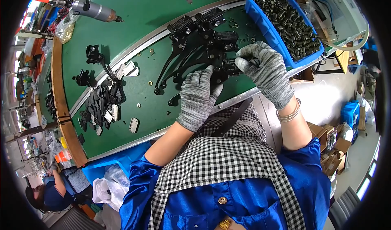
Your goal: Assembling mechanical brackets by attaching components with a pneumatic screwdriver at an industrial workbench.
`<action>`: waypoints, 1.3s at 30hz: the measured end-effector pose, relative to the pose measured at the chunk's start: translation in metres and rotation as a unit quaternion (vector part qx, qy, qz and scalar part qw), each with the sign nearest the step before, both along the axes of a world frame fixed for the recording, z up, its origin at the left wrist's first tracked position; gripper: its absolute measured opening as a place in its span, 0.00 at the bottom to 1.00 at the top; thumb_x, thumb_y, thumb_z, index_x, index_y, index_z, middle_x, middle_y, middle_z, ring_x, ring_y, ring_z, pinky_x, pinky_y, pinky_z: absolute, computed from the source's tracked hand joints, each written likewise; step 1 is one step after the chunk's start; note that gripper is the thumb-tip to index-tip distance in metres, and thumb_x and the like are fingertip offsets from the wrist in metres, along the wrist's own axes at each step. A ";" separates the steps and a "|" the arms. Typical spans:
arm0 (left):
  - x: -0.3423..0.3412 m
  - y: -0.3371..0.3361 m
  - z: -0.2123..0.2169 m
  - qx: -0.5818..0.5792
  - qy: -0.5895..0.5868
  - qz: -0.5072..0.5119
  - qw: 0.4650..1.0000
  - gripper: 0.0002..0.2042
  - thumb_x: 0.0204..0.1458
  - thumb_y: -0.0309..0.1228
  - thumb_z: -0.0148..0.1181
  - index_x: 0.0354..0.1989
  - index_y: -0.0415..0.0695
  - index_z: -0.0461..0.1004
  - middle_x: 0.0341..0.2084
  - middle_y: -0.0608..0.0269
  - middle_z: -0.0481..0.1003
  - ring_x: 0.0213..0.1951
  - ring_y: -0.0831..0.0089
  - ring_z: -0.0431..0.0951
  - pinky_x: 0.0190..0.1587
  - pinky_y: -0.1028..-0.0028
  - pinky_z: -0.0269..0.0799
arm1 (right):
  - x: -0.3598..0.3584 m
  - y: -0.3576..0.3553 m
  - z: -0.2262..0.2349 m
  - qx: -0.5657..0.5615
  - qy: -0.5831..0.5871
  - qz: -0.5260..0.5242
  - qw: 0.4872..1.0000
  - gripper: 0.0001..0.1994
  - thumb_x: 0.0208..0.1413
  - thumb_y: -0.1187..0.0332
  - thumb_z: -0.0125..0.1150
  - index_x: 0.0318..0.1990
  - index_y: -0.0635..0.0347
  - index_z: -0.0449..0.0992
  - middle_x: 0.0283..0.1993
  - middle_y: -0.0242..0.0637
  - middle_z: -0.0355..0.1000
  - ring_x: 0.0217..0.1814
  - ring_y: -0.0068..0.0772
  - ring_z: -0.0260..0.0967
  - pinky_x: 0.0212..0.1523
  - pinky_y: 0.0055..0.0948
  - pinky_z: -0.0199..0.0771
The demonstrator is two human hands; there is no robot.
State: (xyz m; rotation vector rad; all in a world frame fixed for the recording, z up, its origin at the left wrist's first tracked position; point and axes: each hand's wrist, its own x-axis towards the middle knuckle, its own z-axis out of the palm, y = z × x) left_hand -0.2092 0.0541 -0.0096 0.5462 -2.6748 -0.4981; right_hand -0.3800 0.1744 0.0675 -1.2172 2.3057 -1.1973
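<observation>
On the green workbench lie several black brake lever assemblies point(197, 46), each with a boxy reservoir and a long curved lever. My left hand point(196, 99), in a grey knitted glove, is closed on the nearest brake lever assembly point(231, 66) at its lever side. Its fingertips are partly hidden among the black parts. My right hand point(266, 73), gloved alike, is held just right of that reservoir. Thumb and fingers are curled into a pinch there; what they hold, if anything, is too small to make out.
A blue bin point(266, 28) full of dark metal fittings stands at the far right. Black parts and pale plates point(108, 101) lie piled on the left. A power screwdriver point(95, 10) hangs at far left. A metal rail point(142, 46) crosses the bench. Another person point(53, 189) sits lower left.
</observation>
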 end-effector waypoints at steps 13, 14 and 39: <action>0.020 0.012 -0.003 0.027 0.015 0.056 0.998 0.31 0.48 0.43 0.67 0.57 0.38 0.69 0.42 0.49 0.73 0.44 0.53 0.74 0.48 0.56 0.71 | -0.003 -0.018 0.004 -0.002 0.041 0.098 0.994 0.09 0.51 0.68 0.68 0.39 0.59 0.80 0.33 0.40 0.71 0.37 0.38 0.72 0.42 0.34 0.74; 0.019 0.011 -0.002 0.027 0.021 0.063 0.997 0.31 0.48 0.43 0.68 0.58 0.38 0.69 0.42 0.48 0.73 0.45 0.53 0.73 0.49 0.56 0.71 | -0.004 -0.021 0.006 -0.019 0.040 0.098 0.994 0.10 0.51 0.68 0.68 0.39 0.59 0.80 0.33 0.40 0.71 0.37 0.38 0.72 0.42 0.34 0.74; -0.025 -0.018 0.020 0.205 0.174 -0.037 0.963 0.27 0.41 0.44 0.74 0.47 0.40 0.78 0.34 0.56 0.69 0.41 0.59 0.68 0.49 0.63 0.69 | -0.064 -0.172 0.101 -0.319 -0.212 0.175 0.907 0.19 0.57 0.57 0.68 0.47 0.62 0.75 0.36 0.27 0.74 0.32 0.15 0.69 0.33 0.20 0.71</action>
